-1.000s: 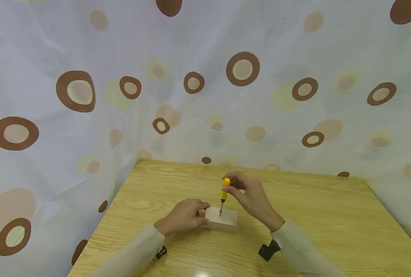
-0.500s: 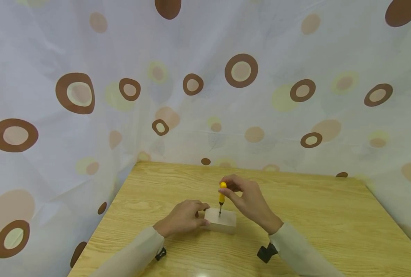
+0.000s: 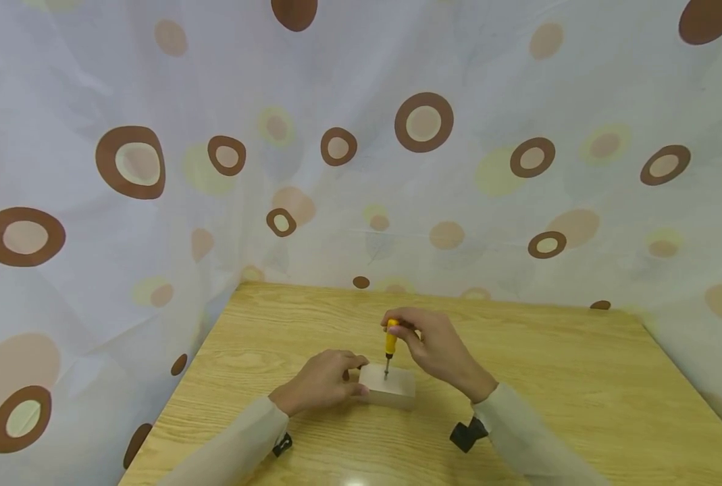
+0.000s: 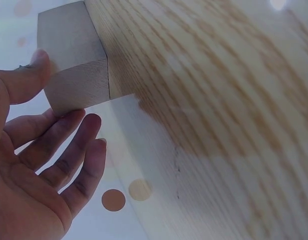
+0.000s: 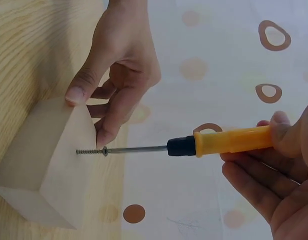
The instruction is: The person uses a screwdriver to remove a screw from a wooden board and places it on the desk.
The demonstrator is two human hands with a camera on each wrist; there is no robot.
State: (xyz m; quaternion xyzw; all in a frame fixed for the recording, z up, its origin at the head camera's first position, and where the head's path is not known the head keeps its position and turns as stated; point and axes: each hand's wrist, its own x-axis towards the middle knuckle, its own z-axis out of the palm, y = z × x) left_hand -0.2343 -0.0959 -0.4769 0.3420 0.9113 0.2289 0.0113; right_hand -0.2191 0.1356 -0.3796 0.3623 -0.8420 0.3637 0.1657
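Observation:
A pale wooden block (image 3: 397, 391) lies on the table, and my left hand (image 3: 321, 383) grips its left end between thumb and fingers. In the right wrist view a screw (image 5: 88, 151) stands upright in the block's top face, with much of its thread showing above the wood. My right hand (image 3: 442, 347) pinches the yellow handle of a screwdriver (image 5: 234, 141) near its end. The screwdriver's shaft (image 5: 138, 149) is in line with the screw, its tip at the screw head. The left wrist view shows the thumb (image 4: 31, 77) on one side of the block and the fingers at its other side.
A light wood-grain table (image 3: 549, 378) extends around the block. Behind it and at the sides hangs a white sheet (image 3: 361, 81) with brown and beige circles. Black wrist-worn devices (image 3: 467, 435) sit at both sleeves.
The right hand and screwdriver have shifted slightly left and down, and the fingers have changed their hold on the handle. The left hand and block have stayed in place.

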